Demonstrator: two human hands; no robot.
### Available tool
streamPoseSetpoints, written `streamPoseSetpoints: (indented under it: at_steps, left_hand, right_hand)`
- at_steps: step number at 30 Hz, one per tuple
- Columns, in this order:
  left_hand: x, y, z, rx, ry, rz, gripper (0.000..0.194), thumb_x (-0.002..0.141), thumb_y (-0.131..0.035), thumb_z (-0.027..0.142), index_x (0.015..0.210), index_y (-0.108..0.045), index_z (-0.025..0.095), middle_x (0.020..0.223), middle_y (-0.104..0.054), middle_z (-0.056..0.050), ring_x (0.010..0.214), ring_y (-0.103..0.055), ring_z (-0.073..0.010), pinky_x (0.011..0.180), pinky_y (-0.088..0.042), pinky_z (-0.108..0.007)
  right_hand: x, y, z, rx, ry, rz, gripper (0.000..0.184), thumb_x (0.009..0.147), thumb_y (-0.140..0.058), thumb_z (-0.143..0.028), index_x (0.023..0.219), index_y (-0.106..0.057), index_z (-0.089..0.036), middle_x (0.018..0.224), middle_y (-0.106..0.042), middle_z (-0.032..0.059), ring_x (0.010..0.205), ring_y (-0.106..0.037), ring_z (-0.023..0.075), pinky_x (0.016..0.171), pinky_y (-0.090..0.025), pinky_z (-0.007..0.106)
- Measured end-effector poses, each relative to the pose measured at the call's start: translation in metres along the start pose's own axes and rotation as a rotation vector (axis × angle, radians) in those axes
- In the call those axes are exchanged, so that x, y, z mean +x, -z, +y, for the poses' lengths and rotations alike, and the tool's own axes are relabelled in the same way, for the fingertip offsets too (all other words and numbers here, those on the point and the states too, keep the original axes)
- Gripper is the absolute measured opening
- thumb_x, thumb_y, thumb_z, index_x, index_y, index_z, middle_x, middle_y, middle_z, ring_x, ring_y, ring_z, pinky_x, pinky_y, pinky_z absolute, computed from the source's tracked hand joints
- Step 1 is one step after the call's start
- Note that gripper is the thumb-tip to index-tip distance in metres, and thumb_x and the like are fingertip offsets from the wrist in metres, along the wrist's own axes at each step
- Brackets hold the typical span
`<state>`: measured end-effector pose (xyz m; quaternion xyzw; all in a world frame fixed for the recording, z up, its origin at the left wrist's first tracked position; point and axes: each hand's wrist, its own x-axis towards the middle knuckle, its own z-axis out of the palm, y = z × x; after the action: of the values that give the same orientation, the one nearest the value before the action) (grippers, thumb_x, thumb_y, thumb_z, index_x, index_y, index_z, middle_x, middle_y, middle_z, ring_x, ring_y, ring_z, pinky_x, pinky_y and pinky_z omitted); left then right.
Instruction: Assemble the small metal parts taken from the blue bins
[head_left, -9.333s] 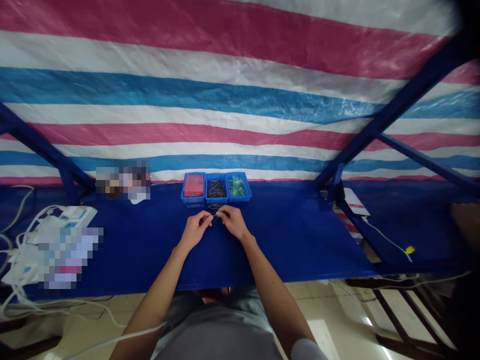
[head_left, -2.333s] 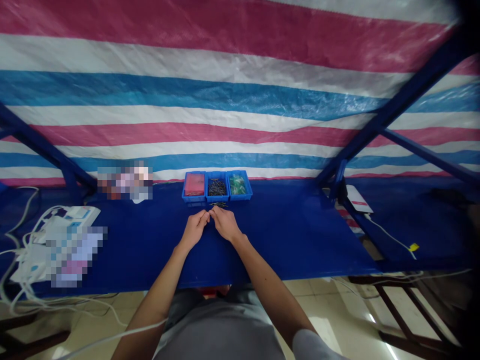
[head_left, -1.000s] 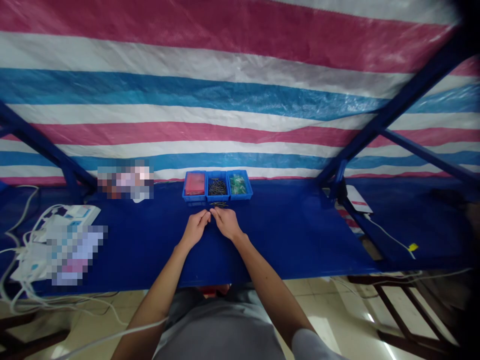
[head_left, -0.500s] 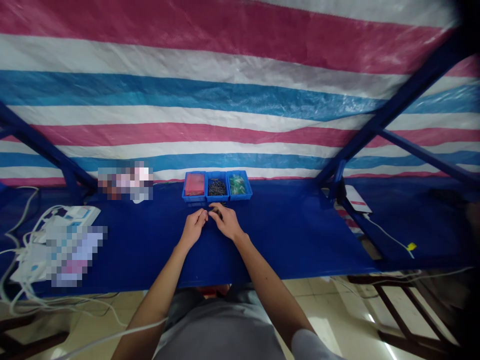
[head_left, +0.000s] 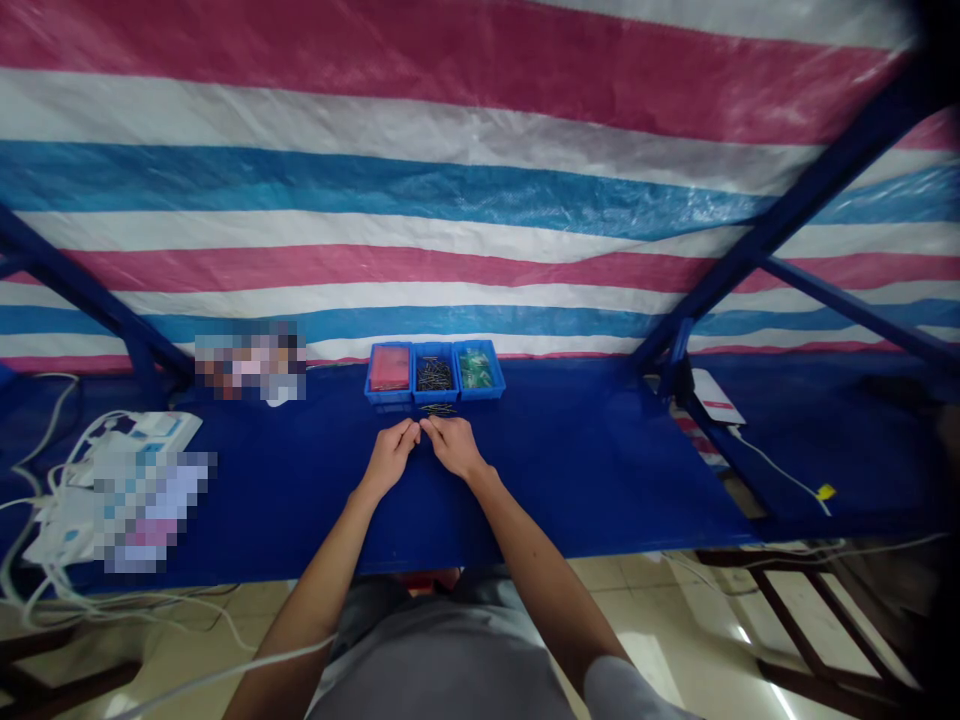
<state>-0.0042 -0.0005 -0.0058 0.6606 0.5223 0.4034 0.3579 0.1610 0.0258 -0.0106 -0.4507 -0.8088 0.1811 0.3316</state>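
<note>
My left hand (head_left: 393, 452) and my right hand (head_left: 451, 446) meet over the blue table, fingers curled and fingertips nearly touching. Both are pinched closed; anything between them is too small or hidden to make out. Just beyond the fingers lies a small pile of loose dark screws (head_left: 438, 409). Behind it stand three blue bins side by side. The left bin holds a stack of flat reddish-pink pieces (head_left: 390, 368). More dark screws (head_left: 433, 374) fill the middle bin, and small green and clear plastic pieces (head_left: 475, 369) lie in the right one.
White power strips with tangled cables (head_left: 82, 500) lie at the left, beside a pixelated area. A phone (head_left: 716, 396) with a white charging cable rests at the right, near a gap in the blue table (head_left: 585, 470). Blue frame bars and a striped tarp (head_left: 450, 270) rise behind.
My right hand has drawn back from the loose screws, which now show fully, and its fingers have curled in beside my left. The left hand has barely moved.
</note>
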Motion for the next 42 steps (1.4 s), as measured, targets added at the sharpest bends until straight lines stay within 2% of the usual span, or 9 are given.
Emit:
streamPoseSetpoints:
  at_steps: [8,11,13,15,18,29,37,39,42]
  left_hand:
    - [0.0,0.0,0.002,-0.003,0.007,-0.009,0.043,0.099,-0.039,0.05,0.073,-0.051,0.018,0.058,-0.042,0.004,0.054,-0.04,-0.0119,0.057,-0.031,-0.024]
    - [0.001,0.0,-0.002,-0.048,0.029,0.033,0.043,0.098,-0.04,0.052,0.072,-0.051,0.019,0.058,-0.043,0.004,0.053,-0.04,-0.0119,0.056,-0.032,-0.023]
    - [0.001,-0.001,-0.004,-0.072,0.045,0.056,0.043,0.097,-0.041,0.052,0.072,-0.051,0.019,0.059,-0.044,0.003,0.053,-0.041,-0.0121,0.055,-0.032,-0.023]
    - [0.001,-0.001,-0.004,-0.077,0.049,0.054,0.042,0.097,-0.042,0.052,0.072,-0.051,0.019,0.059,-0.045,0.003,0.054,-0.042,-0.0121,0.055,-0.032,-0.023]
    - [0.001,0.0,-0.001,-0.056,0.031,0.022,0.042,0.098,-0.041,0.05,0.073,-0.052,0.018,0.059,-0.044,0.004,0.054,-0.042,-0.012,0.056,-0.032,-0.023]
    - [0.0,0.0,0.001,0.003,-0.007,0.005,0.042,0.099,-0.039,0.049,0.072,-0.051,0.019,0.058,-0.042,0.004,0.054,-0.041,-0.0121,0.057,-0.032,-0.023]
    - [-0.001,0.001,0.004,0.035,0.007,-0.014,0.043,0.098,-0.039,0.049,0.072,-0.053,0.018,0.058,-0.045,0.004,0.055,-0.044,-0.0125,0.058,-0.033,-0.023]
    - [0.0,0.001,0.003,0.021,0.009,-0.001,0.042,0.098,-0.04,0.049,0.072,-0.052,0.018,0.059,-0.046,0.003,0.055,-0.044,-0.0125,0.058,-0.033,-0.023]
    - [0.0,0.001,0.001,-0.006,0.009,0.027,0.041,0.099,-0.04,0.048,0.073,-0.052,0.018,0.059,-0.045,0.004,0.054,-0.042,-0.0121,0.057,-0.032,-0.023]
  right_hand:
    - [0.002,0.003,0.0,0.116,-0.116,0.019,0.06,0.105,-0.031,-0.051,0.068,-0.066,-0.02,0.061,-0.062,0.0004,0.06,-0.057,0.0144,0.061,-0.033,0.025]
    - [0.002,0.007,-0.003,0.189,-0.1,0.044,0.045,0.102,-0.041,-0.052,0.083,-0.066,-0.02,0.07,-0.065,-0.0003,0.063,-0.056,0.0142,0.063,-0.037,0.024]
    - [0.002,0.009,-0.005,0.23,-0.041,0.043,0.032,0.099,-0.049,-0.049,0.098,-0.065,-0.021,0.082,-0.068,0.0008,0.07,-0.06,0.0148,0.069,-0.042,0.024]
    - [0.001,0.009,-0.007,0.237,0.02,0.036,0.025,0.1,-0.049,-0.042,0.105,-0.064,-0.022,0.094,-0.069,0.0032,0.081,-0.063,0.0159,0.077,-0.044,0.025]
    - [0.001,0.007,-0.006,0.205,0.052,0.03,0.025,0.103,-0.044,-0.036,0.1,-0.065,-0.023,0.097,-0.069,0.0046,0.088,-0.063,0.0165,0.082,-0.044,0.025]
    - [0.001,0.0,0.001,0.016,-0.01,0.033,0.045,0.106,-0.034,-0.043,0.074,-0.057,-0.021,0.071,-0.063,0.0024,0.066,-0.057,0.0151,0.065,-0.035,0.024]
    - [0.002,0.001,0.002,0.089,-0.107,0.036,0.056,0.105,-0.034,-0.052,0.066,-0.062,-0.021,0.064,-0.064,0.0008,0.062,-0.059,0.0146,0.063,-0.034,0.024]
    - [0.003,0.003,0.001,0.121,-0.128,0.05,0.05,0.103,-0.038,-0.052,0.073,-0.065,-0.021,0.068,-0.066,0.0005,0.064,-0.06,0.0148,0.063,-0.036,0.024]
    - [0.003,0.006,-0.001,0.209,-0.099,0.076,0.031,0.099,-0.051,-0.049,0.1,-0.067,-0.023,0.086,-0.071,0.0009,0.07,-0.061,0.0146,0.068,-0.042,0.024]
